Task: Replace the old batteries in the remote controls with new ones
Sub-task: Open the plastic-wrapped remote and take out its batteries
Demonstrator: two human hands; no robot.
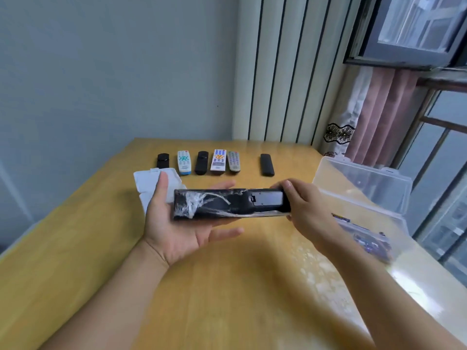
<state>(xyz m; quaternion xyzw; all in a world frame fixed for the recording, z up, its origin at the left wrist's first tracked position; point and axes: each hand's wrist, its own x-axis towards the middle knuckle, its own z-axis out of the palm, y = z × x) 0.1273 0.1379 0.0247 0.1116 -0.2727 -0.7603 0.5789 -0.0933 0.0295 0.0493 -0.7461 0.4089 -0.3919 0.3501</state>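
Note:
A long black remote [222, 204] wrapped in torn clear film lies back-side up above the table, its battery cover [267, 198] facing me. My left hand [174, 223] cradles its left end from below, thumb up along the edge, fingers fairly straight. My right hand [300, 205] grips the right end by the battery cover, thumb on top. Several other remotes [202, 162] lie in a row at the far side. A clear plastic box [364, 188] on the right holds packs of batteries [361, 233].
A small white plastic box [149, 183] stands open behind my left hand. The yellow wooden table [75, 236] meets a wall at the back, and a window with a curtain [379, 114] is on the right. One black remote [267, 164] lies apart from the row.

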